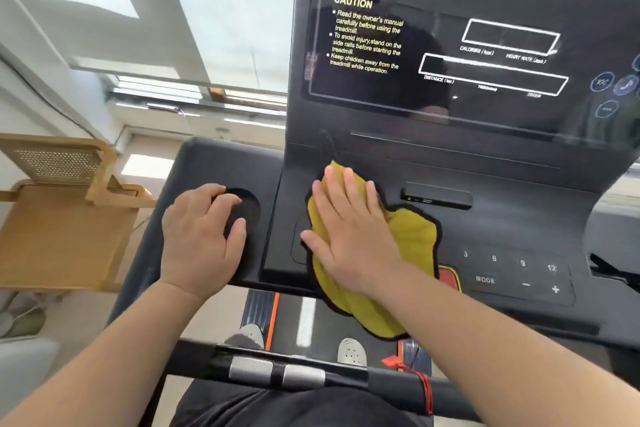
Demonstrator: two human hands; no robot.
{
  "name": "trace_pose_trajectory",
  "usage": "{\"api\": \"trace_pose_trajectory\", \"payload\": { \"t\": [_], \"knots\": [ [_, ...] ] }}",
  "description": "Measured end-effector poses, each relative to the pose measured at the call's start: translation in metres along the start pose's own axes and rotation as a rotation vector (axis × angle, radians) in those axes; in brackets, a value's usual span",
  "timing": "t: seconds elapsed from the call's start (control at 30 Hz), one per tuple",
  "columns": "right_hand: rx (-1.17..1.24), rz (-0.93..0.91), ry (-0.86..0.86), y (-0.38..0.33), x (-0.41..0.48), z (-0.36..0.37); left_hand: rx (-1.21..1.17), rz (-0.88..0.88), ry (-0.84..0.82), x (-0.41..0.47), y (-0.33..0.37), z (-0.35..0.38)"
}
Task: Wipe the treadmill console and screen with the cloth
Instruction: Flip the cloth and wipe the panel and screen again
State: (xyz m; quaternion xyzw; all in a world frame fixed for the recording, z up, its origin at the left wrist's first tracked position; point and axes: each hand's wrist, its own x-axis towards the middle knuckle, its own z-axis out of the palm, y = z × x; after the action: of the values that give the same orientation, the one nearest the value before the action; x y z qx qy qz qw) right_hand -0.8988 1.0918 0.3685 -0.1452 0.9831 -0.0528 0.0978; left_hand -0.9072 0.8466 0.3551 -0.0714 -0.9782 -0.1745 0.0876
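Observation:
A yellow cloth [412,239] with a black hem lies spread on the lower part of the black treadmill console [502,229], its lower corner hanging over the front edge. My right hand [346,236] presses flat on the cloth with straight fingers. My left hand [201,236] rests on the console's left wing, its fingers curled over the rim of a round cup holder [247,208]. The dark glossy screen [485,45] with yellow caution text rises above, untouched.
A keypad [519,274] with numbers, MODE, minus and plus sits right of the cloth, a red safety key [448,279] partly under it. A black handlebar [277,371] with silver sensors crosses near my body. A wooden chair [69,218] stands left.

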Motion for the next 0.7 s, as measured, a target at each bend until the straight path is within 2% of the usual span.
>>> {"api": "trace_pose_trajectory", "payload": {
  "t": [0.17,0.23,0.3,0.5,0.63,0.7],
  "knots": [
    [-0.011,-0.099,-0.042,-0.064,0.024,0.007,-0.008,0.077,0.018,0.014,-0.033,-0.005],
    [-0.048,-0.177,-0.07,-0.072,0.012,0.012,-0.021,0.097,-0.004,0.019,-0.041,-0.005],
    [-0.057,-0.179,-0.07,-0.062,-0.005,0.017,-0.045,0.117,-0.024,0.02,-0.042,-0.003],
    [-0.068,0.26,-0.035,-0.007,-0.033,0.011,-0.099,0.123,-0.064,0.019,-0.041,-0.001],
    [-0.022,0.343,0.029,-0.016,-0.004,0.005,-0.013,0.081,-0.1,0.017,-0.036,0.0],
    [-0.011,0.292,0.044,-0.029,0.01,0.006,0.041,0.059,-0.124,0.016,-0.034,0.002]
  ]
}}
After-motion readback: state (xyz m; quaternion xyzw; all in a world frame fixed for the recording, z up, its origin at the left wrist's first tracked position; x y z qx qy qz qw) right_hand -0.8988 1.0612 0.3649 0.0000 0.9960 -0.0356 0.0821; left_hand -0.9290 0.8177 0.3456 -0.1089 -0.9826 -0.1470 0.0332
